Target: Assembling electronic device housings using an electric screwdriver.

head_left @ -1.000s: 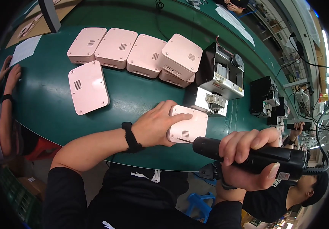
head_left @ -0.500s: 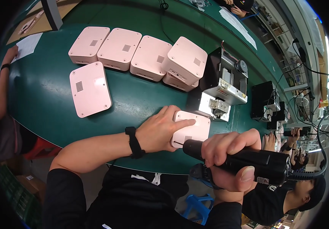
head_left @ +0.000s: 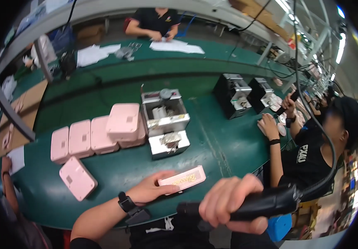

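Observation:
My left hand (head_left: 148,189) grips a small pink plastic box (head_left: 193,176) by its left end, fingers behind and thumb in front. The box is tipped up, with a slotted side and gold lettering facing me. In my right hand (head_left: 224,203) is a black electric screwdriver (head_left: 274,201), its cable running off its right end. The driver's nose points left, below the box and apart from it; its bit is not visible. Behind my left hand, another pink box (head_left: 78,178) lies flat on the green table (head_left: 212,145).
A row of pink boxes (head_left: 80,137) stands at the far left, one pink box (head_left: 123,119) stacked on top. Beside it is a black-and-silver machine (head_left: 166,143). Two similar black machines (head_left: 231,97) stand farther right, near a co-worker (head_left: 307,153). Another person (head_left: 154,25) sits across.
The view has swung up and to the right. My left hand has tipped the box from flat onto its edge. The screwdriver has come away from the box's corner screw hole.

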Available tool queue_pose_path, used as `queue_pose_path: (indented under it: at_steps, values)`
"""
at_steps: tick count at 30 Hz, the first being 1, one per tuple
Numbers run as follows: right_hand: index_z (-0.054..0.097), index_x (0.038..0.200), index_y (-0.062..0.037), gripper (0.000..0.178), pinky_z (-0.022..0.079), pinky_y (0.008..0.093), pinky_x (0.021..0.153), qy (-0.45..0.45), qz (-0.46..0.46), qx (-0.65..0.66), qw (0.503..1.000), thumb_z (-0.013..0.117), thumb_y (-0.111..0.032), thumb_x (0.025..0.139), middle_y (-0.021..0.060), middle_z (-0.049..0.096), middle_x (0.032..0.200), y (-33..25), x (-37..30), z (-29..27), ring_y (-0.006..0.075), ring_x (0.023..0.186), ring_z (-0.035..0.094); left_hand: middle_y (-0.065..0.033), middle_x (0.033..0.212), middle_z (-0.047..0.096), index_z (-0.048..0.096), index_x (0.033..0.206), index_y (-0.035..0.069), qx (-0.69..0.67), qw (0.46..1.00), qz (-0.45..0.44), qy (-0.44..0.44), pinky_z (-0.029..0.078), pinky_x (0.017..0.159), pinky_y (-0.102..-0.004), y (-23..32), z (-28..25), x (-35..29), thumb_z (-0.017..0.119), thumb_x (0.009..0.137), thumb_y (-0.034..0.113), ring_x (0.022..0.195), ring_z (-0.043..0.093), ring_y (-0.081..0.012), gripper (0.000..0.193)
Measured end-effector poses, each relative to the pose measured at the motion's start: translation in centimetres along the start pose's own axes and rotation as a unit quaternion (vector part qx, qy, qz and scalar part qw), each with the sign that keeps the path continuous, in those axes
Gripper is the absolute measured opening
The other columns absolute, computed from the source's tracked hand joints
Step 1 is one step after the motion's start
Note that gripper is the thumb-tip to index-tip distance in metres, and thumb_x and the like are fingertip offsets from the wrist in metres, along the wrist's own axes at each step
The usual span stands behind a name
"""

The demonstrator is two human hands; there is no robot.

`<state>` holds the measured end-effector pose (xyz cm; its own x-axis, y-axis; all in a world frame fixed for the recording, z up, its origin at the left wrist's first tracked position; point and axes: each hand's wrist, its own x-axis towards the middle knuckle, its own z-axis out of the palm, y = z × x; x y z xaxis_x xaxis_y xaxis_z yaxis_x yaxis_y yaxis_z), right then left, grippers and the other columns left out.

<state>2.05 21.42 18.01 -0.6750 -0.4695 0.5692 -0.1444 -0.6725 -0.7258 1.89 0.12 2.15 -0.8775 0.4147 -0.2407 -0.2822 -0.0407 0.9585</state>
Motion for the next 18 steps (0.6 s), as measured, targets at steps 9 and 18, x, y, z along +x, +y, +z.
queue_pose_path:
  at_steps: [9, 18]
  values:
    - [0.051, 0.110, 0.0019, 0.033, 0.053, 0.0382, 0.070, -0.004, 0.021, 0.022, 1.000, 0.070, -0.013, 0.087, 0.0116, 0.062, 0.082, -0.6, -5.2, -2.1, 0.0216, 0.072, 0.062, -0.0229, 0.135, 0.055, 0.031, 0.151, 0.005, -0.351, 0.918, -0.125, -0.138, 0.052, 0.100, -0.0380, 0.2, 8.8, 14.9, 0.046, 0.104, 0.048, 0.116, 0.062, -0.0317, 0.065]
    - [0.054, 0.107, -0.0008, 0.029, 0.052, 0.0324, 0.066, 0.072, -0.022, -0.073, 0.995, 0.071, -0.007, 0.085, 0.0064, 0.062, 0.080, -1.3, -7.5, -5.5, 0.0164, 0.071, 0.062, -0.0168, 0.121, 0.067, 0.057, 0.132, 0.001, 0.232, 0.948, 0.161, 0.147, 0.054, 0.091, -0.0342, 3.1, 3.9, 2.9, 0.070, 0.092, 0.019, 0.104, 0.068, -0.0237, 0.046]
